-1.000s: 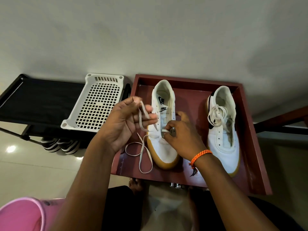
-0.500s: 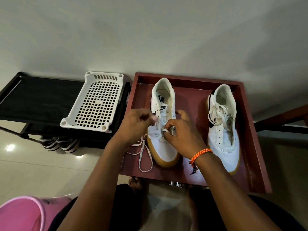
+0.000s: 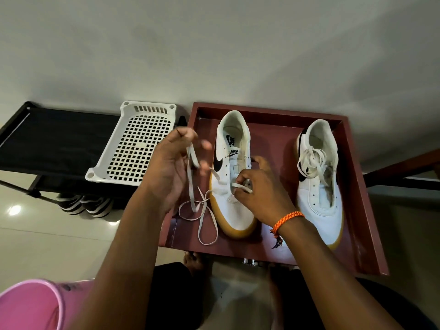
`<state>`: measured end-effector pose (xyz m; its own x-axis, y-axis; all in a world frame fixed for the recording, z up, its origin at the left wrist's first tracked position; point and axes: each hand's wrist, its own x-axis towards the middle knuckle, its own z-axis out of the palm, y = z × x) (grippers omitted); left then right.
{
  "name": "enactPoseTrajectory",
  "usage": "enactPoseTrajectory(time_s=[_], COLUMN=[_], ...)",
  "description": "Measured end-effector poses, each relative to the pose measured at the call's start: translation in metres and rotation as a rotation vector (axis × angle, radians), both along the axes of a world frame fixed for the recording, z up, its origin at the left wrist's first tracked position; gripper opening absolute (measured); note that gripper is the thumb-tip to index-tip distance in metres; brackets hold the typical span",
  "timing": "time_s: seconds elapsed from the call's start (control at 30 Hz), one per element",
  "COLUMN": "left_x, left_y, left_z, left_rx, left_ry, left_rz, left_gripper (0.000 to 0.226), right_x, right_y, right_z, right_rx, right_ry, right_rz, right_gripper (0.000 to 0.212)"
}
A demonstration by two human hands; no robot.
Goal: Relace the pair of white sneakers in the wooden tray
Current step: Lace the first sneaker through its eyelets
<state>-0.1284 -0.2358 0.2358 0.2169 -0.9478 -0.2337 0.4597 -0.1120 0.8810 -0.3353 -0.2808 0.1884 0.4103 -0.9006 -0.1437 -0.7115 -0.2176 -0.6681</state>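
- White plastic basket [image 3: 133, 148] sits on the black rack [image 3: 47, 139] at the far left, apart from our work; a pink tub [image 3: 31, 303] shows at the bottom corner.
- Our left hand [image 3: 171, 172] has lifted again, up and away from the shoe, where half a second ago it was down at the eyelets. Its grip is closed on the lace [image 3: 192, 160], pinched between thumb and fingers.
- We judge this as drawing slack through an eyelet: the loose tail still lies looped on the floor of the wooden tray [image 3: 357, 186], just beside the shoe's toe.
- The left sneaker [image 3: 232, 210] stands in the tray's left half, laced only at the lowest holes, so this shoe is barely begun.
- Our right hand [image 3: 259, 194] has stayed on the tongue area, its grip pinching the other short end of the lace and steadying the shoe.
- The right sneaker [image 3: 319, 203] lies in the tray's right half, untouched, with a loose lace bundled on top.
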Motion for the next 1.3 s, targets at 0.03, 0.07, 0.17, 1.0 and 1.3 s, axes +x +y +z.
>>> enactPoseTrajectory(time_s=[0.03, 0.07, 0.17, 1.0, 1.3], left_x=[0.001, 0.0, -0.014, -0.002, 0.0], left_y=[-0.001, -0.002, -0.002, 0.001, -0.004], left_z=[-0.005, -0.014, -0.037, -0.006, -0.026], left_rx=[0.073, 0.139, 0.228, 0.114, 0.094], left_ry=[-0.267, -0.569, -1.172, -0.173, -1.031], left_rz=[0.001, -0.026, -0.335, -0.04, 0.099], left_gripper=[0.013, 0.018, 0.038, 0.026, 0.008], right_x=[0.0, -0.001, 0.0, 0.0, 0.017], right_y=[0.0, 0.0, 0.0, 0.003, 0.022], right_z=[-0.001, -0.001, 0.0, 0.004, -0.002], right_rx=[-0.003, -0.005, -0.007, -0.034, -0.305], right_ry=[0.003, 0.006, 0.011, -0.055, 0.036], right_rz=[0.002, 0.0, -0.004, -0.014, 0.125], right_gripper=[0.008, 0.008, 0.006, 0.025, 0.016])
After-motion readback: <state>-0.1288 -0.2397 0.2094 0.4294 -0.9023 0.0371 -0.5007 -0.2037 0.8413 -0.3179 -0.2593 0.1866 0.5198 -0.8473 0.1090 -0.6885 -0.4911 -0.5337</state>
